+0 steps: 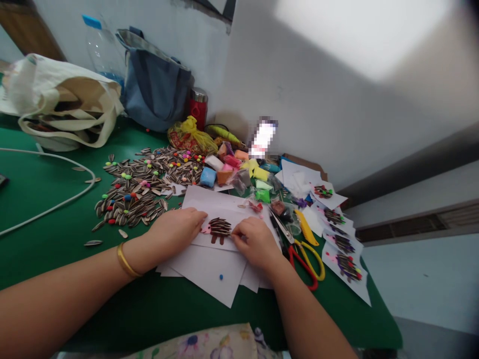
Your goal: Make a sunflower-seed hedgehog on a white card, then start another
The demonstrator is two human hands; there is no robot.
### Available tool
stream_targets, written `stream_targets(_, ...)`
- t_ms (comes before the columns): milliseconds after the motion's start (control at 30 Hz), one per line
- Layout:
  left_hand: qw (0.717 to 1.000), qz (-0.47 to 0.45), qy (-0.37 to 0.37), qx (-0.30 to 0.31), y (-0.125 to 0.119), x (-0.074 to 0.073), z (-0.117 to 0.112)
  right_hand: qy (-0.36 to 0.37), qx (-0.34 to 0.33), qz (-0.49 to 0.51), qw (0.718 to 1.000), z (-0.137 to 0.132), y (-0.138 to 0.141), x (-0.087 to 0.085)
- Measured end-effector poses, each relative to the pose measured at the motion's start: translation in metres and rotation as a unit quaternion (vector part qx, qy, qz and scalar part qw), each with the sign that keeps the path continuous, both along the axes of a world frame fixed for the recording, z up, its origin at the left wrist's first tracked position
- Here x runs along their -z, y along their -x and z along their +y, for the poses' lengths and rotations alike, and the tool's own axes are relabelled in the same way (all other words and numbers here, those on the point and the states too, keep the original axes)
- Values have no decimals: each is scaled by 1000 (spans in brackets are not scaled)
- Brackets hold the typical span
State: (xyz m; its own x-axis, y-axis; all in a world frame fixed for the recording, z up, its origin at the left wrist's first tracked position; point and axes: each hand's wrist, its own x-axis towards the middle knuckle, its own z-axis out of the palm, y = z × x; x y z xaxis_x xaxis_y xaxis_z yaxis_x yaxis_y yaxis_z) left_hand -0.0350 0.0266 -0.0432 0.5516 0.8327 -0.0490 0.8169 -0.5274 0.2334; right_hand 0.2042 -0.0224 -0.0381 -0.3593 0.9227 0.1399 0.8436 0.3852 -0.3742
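Note:
A hedgehog figure point(220, 228) lies on a white paper sheet point(202, 197), with a pink face, brown legs and a back of striped sunflower seeds. My left hand point(177, 230) rests on the sheet's left side, fingers laid flat with the tips beside the pink face. At the figure's rear edge, my right hand point(256, 242) has thumb and forefinger pinched together; what sits between the tips is too small to make out. More white paper point(213, 269) is underneath, bearing a small blue bead point(221, 277). Left of the sheets spreads a pile of sunflower seeds point(130, 199) mixed with coloured pieces.
Colourful clay packets point(258, 173) lie beyond the paper. Scissors with red and yellow handles point(310, 271) and a yellow cutter point(307, 228) are to the right, near finished hedgehog cards point(346, 267). Bags point(157, 85), a red flask point(198, 107) and a cable point(75, 162) occupy the table.

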Motion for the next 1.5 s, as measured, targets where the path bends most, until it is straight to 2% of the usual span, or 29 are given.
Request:
stream_targets(367, 1000, 12, 20, 8, -1, -1, 4, -71, 1, -120, 990, -4, 9, -1)
stream_targets(567, 999, 1, 40, -4, -1, -3, 3, -82, 4, -152, 985, -5, 16, -2)
stream_targets(867, 998, -33, 46, -15, -1, -2, 4, -98, -1, -150, 984, -5, 16, 0)
stream_targets(1233, 998, -31, 52, -12, 0, -3, 5, -78, 14, -150, 985, -4, 17, 1)
stream_targets(1500, 998, -19, 61, -7, -1, -7, 5, -59, 26, -55, 996, -3, 2, -3)
